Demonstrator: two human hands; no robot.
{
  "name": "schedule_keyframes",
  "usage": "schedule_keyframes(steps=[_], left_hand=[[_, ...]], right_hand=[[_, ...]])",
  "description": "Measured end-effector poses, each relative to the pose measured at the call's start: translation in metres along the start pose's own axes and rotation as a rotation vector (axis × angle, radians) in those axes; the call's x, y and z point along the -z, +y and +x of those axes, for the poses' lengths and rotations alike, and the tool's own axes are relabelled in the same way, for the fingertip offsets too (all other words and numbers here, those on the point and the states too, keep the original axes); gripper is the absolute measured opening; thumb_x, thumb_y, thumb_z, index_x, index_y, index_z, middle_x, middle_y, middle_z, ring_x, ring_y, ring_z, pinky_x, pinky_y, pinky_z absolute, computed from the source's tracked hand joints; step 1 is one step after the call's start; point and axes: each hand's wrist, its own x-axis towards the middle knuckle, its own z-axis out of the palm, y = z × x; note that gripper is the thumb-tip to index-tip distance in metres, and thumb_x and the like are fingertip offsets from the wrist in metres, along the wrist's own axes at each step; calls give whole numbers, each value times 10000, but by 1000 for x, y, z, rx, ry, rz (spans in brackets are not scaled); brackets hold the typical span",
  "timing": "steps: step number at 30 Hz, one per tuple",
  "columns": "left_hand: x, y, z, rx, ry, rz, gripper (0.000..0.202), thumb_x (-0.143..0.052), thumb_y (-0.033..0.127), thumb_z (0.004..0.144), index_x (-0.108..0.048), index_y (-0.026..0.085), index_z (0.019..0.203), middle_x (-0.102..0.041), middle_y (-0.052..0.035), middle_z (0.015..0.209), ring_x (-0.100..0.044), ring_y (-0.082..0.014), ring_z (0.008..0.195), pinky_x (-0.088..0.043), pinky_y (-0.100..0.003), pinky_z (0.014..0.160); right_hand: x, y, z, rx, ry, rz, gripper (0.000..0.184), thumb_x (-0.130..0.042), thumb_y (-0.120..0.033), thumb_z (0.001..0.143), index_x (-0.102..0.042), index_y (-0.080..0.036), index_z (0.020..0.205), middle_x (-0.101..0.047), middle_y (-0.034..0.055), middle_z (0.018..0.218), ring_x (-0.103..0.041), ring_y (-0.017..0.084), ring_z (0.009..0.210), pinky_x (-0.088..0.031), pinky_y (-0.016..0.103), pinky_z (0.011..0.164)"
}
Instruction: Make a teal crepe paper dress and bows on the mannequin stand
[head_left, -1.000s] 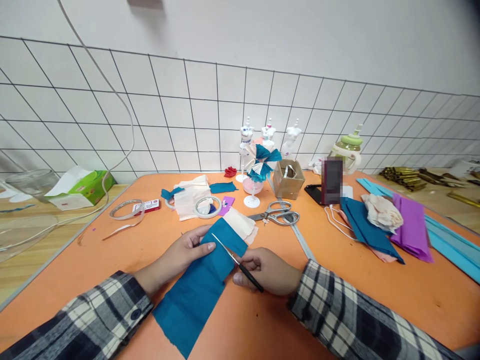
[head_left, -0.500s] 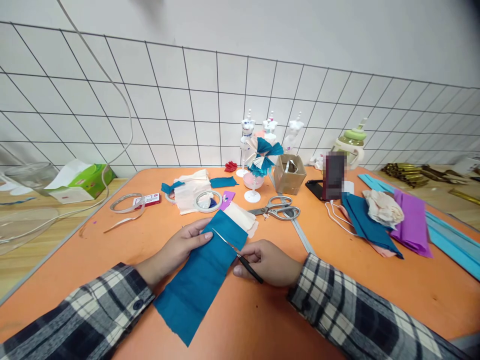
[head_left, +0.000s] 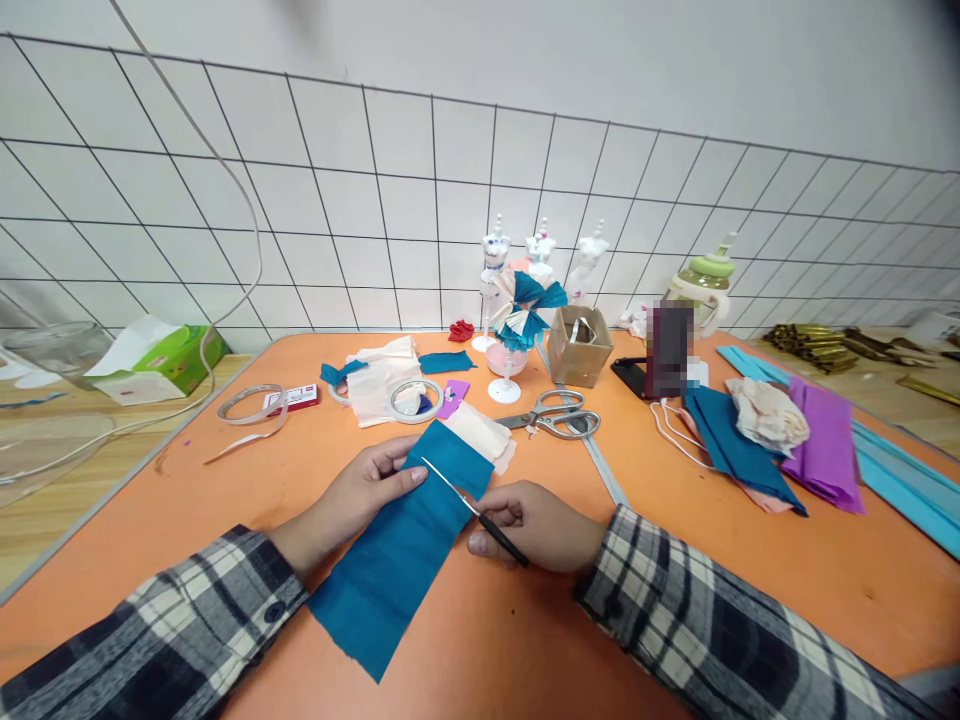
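Observation:
My left hand (head_left: pixel 381 482) pinches the left edge of a long teal strip of crepe paper (head_left: pixel 401 560), thumb on top. The strip slants toward me, its lower end reaching over the tabletop. In my right hand (head_left: pixel 536 525) is a small pair of black-handled scissors (head_left: pixel 501 535), with my fingers closed round the handle. Its slim silver blade crosses the strip near the upper end, the tip close to my left thumb. Part of the handle is hidden by my fingers. Just beyond the strip lies cream crepe paper (head_left: pixel 480 436).
Large metal scissors (head_left: pixel 559 415) lie beyond my right hand. Behind stand a teal-and-cream paper figure on a pink stand (head_left: pixel 504 388), a cardboard box (head_left: pixel 579 355) and a phone (head_left: pixel 670 350). Tape rolls (head_left: pixel 415 400) are at left; folded purple crepe paper (head_left: pixel 825 445) is at right.
The scissors' tip has shifted slightly left across the teal strip. The strip's lower end has moved up a little. Both hands keep their hold.

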Motion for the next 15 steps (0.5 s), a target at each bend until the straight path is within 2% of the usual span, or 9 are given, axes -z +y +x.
schedule_keyframes(steps=[4, 9, 15], left_hand=[[-1, -1, 0, -23, 33, 1, 527, -738, 311, 840, -591, 225, 1338, -755, -91, 1137, -735, -274, 945, -586, -368, 841], [-3, 0, 4, -67, 135, 7, 421, -700, 366, 867, -652, 221, 1260, -761, -76, 1118, -735, -230, 899, -586, -291, 784], [-2, -2, 4, -61, 191, 27, 479, -730, 401, 828, -643, 210, 1258, -742, -97, 1155, -716, -261, 945, -583, -314, 793]], right_hand=[[0, -1, 0, 5, 31, 15, 313, -828, -393, 688, -672, -160, 827, -461, -80, 551, -373, 59, 505, -311, 210, 501], [-1, -2, 0, -7, 51, -10, 355, -826, -425, 687, -652, -159, 845, -481, -69, 603, -398, 61, 528, -322, 204, 507], [0, 2, 0, -11, 25, -48, 401, -796, -504, 699, -648, -164, 851, -476, -63, 608, -424, 70, 527, -351, 202, 498]])
